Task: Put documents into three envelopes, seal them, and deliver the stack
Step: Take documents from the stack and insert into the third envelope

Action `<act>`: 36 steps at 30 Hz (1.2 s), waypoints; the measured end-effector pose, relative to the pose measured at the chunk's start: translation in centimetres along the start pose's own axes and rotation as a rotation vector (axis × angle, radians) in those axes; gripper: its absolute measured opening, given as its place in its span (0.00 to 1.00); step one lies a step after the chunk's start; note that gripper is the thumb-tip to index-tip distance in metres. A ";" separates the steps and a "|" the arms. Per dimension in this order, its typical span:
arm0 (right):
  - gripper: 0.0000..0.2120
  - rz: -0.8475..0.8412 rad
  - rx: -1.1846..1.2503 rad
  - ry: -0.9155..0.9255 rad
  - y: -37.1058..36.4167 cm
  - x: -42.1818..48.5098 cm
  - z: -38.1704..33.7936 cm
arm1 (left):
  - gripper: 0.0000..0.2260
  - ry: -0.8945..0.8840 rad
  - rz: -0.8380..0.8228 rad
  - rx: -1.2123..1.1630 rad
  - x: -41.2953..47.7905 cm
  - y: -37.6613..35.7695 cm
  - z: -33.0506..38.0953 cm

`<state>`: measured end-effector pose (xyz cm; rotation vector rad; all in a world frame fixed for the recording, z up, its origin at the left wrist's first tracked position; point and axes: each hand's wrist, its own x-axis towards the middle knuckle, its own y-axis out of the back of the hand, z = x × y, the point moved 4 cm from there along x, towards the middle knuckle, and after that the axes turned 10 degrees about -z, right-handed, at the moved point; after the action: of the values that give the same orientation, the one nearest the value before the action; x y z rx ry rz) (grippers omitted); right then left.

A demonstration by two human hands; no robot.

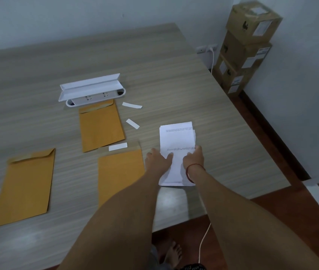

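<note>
Pressing our left hand (159,159) flat on the documents (177,137), we seem to pinch their right edge with our right hand (193,158); the stack lies on the tabletop (154,65), just right of three envelopes (101,125).

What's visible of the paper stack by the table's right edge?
The paper stack is white sheets with two bands of small dark print, lying flat on the wooden table, right of the nearest envelope. Far corners are slightly fanned. The left hand and right hand rest on its near half.
</note>
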<state>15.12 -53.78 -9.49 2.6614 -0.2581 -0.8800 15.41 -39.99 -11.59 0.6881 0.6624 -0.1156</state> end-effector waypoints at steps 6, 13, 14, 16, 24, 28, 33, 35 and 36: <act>0.20 -0.100 0.089 -0.015 -0.6 -0.3 -1.0 | 0.24 0.015 0.038 -0.217 -0.1 1.1 0.5; 0.18 -0.112 0.096 -0.053 -1.8 0.1 -0.2 | 0.14 -0.004 0.052 -0.336 -0.4 1.7 0.4; 0.18 -0.098 0.077 -0.064 -1.8 0.1 -0.1 | 0.13 -0.012 0.042 -0.331 -0.5 1.6 0.5; 0.18 -0.079 0.056 -0.082 -1.7 0.2 0.0 | 0.13 -0.024 0.034 -0.319 -0.7 1.5 0.5; 0.16 -0.244 -0.020 0.020 -4.6 -0.7 -4.3 | 0.12 -0.032 0.155 -0.408 -1.5 6.7 -0.3; 0.14 -0.371 -0.236 0.065 -8.1 -1.3 -7.1 | 0.12 -0.014 0.261 -0.447 -1.7 11.4 -2.1; 0.10 -0.485 -0.355 0.131 -12.5 -1.1 -8.8 | 0.12 0.016 0.341 -0.414 -1.3 15.4 -5.7; 0.07 -0.403 -0.313 0.161 -13.7 -0.5 -9.5 | 0.15 0.062 0.369 -0.355 -1.2 16.3 -7.1; 0.05 -0.338 -0.288 0.177 -13.7 -0.1 -9.8 | 0.18 0.084 0.371 -0.325 -1.2 16.6 -7.7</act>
<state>21.96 -38.54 -6.94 2.5225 0.3447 -0.7039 15.56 -22.50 -6.21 0.4927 0.6064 0.3587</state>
